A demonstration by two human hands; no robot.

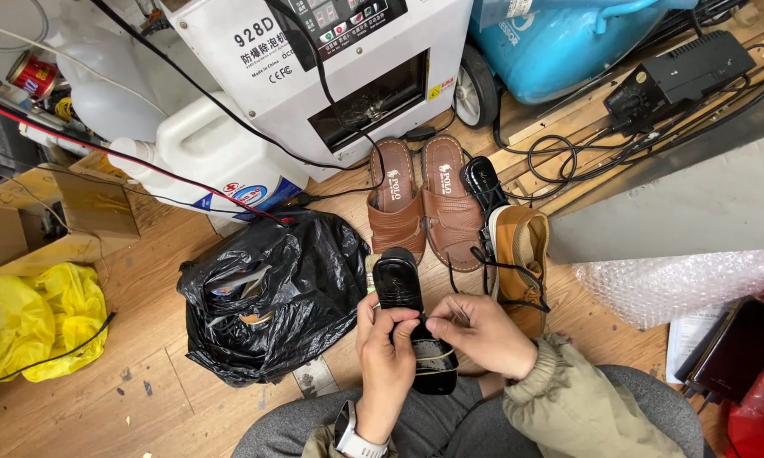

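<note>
A glossy black leather shoe [407,318] is held low in the middle of the head view, above the lap, its toe pointing away from the person. It is gripped by the left hand [386,352], whose fingers are curled around its left side with the thumb laid across the top; a white-strapped wristwatch [354,437] is worn on that wrist. The right hand [484,335] is set against the shoe's right side, its thumb and forefinger pinched together on what looks like a thin pale cord running across the shoe's opening; what exactly is pinched cannot be told for certain.

Just beyond the hands, on the worn wooden floor [144,390], a pair of brown leather slide sandals [424,203] is laid side by side. A tan suede lace-up shoe [518,263] with black laces is placed just to their right, and a second black shoe [482,182] is partly hidden behind it. A crumpled black plastic bag [272,297] is seen just left of the held shoe, and a yellow plastic bag [34,318] lies well apart at the far left. A white boxy machine [255,51] and a white plastic jug [212,157] stand behind the sandals.
</note>
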